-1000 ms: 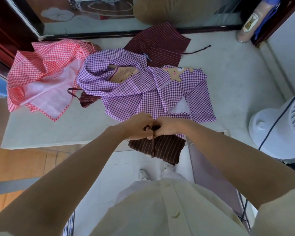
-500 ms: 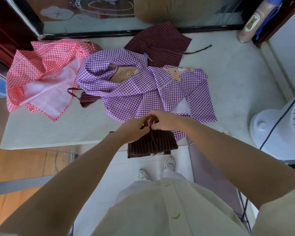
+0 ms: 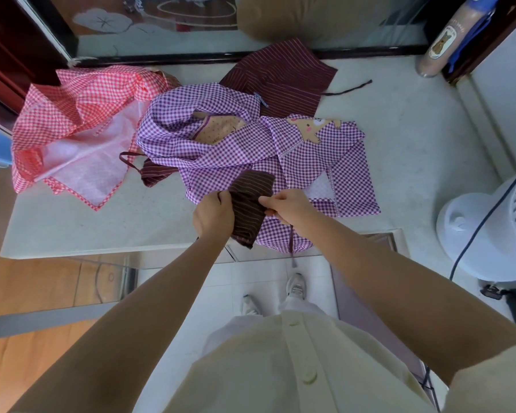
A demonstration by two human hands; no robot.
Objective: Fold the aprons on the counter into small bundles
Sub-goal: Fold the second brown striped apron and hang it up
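I log the brown striped bundle [image 3: 249, 204] raised off the counter [image 3: 102, 228] edge onto the purple gingham apron [image 3: 310, 162]; left hand [image 3: 213, 216] grips it, right hand [image 3: 286, 205] pinches it.

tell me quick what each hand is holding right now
Left hand: closed, gripping the folded dark brown striped fabric apron bundle.
Right hand: closed, pinching the same bundle's right edge.

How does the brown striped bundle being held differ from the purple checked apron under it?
The brown striped bundle is dark, thin-striped; the purple checked apron is gingham with a bear patch. The bundle is folded small, gripped by left hand and right hand; the purple apron lies spread on the counter. Both are cloth.
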